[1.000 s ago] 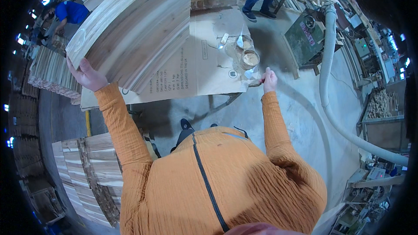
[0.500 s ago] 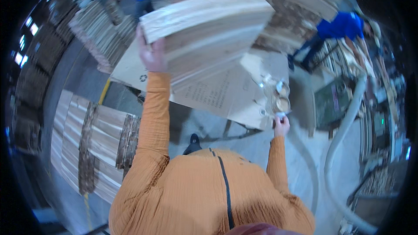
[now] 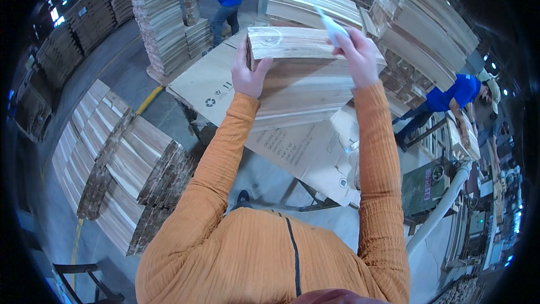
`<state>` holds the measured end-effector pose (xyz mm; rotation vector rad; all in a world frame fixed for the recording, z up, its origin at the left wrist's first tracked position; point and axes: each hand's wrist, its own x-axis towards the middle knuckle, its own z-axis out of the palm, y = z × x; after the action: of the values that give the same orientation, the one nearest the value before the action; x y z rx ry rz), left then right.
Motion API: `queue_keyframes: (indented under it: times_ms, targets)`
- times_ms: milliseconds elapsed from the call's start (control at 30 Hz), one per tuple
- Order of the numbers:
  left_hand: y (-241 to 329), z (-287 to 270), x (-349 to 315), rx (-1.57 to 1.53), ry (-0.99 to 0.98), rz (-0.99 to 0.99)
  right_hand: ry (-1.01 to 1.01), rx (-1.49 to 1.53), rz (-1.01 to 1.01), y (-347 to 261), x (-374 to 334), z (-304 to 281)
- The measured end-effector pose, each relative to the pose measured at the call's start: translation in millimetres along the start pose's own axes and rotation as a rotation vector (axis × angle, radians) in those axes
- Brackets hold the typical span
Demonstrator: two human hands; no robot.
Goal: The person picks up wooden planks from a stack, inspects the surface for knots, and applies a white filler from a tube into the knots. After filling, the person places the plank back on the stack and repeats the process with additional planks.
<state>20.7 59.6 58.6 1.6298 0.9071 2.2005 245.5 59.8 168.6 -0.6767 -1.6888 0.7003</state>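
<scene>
- Upper garment (image 3: 242, 253): orange-tan, woven in crinkled fabric with fine lengthwise ribs.
- Front closure (image 3: 293, 247): dark zip line, running down the middle of the torso section.
- Left sleeve (image 3: 212, 177): full length, same orange-tan fabric, ending at the wrist; creases gathered at the elbow.
- Right sleeve (image 3: 379, 174): matching colour and texture, full length; crosswise wrinkles along the forearm, deeper folds around the elbow.
- Left hand (image 3: 250, 77) and right hand (image 3: 363, 59): bare from the cuffs onward.
- Footwear (image 3: 243, 196): one dark shoe visible, rounded toe.
- Lower-edge cloth (image 3: 340, 297): dark reddish; type indeterminate.
</scene>
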Motion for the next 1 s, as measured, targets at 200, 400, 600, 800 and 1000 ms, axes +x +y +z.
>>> queue_keyframes:
  times_ms: [200, 400, 600, 800, 1000]
  targets:
    - [-5, 4, 2, 0.065, 0.028, -0.009, 0.019, 0.319, 0.195, 23, 57, 63]
    - [-11, 0, 2, 0.103, 0.055, 0.025, 0.076, 0.398, 0.215, 29, 64, 75]
    - [-5, -1, 0, 0.103, 0.033, -0.016, 0.032, 0.249, 0.179, 26, 59, 75]
    - [2, 1, -2, 0.008, 0.024, -0.020, -0.007, 0.079, 0.169, 29, 58, 75]
    - [-5, 0, -1, 0.048, 0.024, 0.031, -0.031, 0.083, 0.178, 29, 58, 73]
